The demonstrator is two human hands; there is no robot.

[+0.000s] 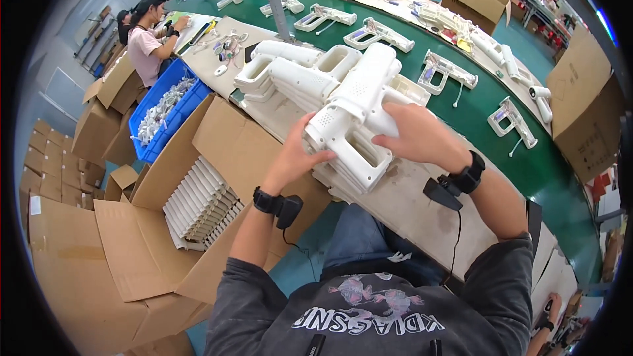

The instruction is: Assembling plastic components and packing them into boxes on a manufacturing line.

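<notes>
Several white pistol-shaped plastic housings with loop handles [376, 79] lie bunched in front of me on the bench. My left hand [295, 151] is closed on the near left end of the stacked housings, its thumb on the front edge. From the other side, my right hand [422, 133] grips the same stack near the loop handle, its thumb on top and the other fingers partly hidden. Directly beyond my left hand, more housings of the same kind [287, 72] rest in a heap. Both wrists wear black bands with small cabled devices.
A green conveyor belt [455, 113] curves past, carrying opened housings [448, 74] with inner parts. At left stand an open cardboard box [142, 250] of stacked white shells and a blue bin [158, 148] of small parts. A person in pink [146, 53] sits farther left.
</notes>
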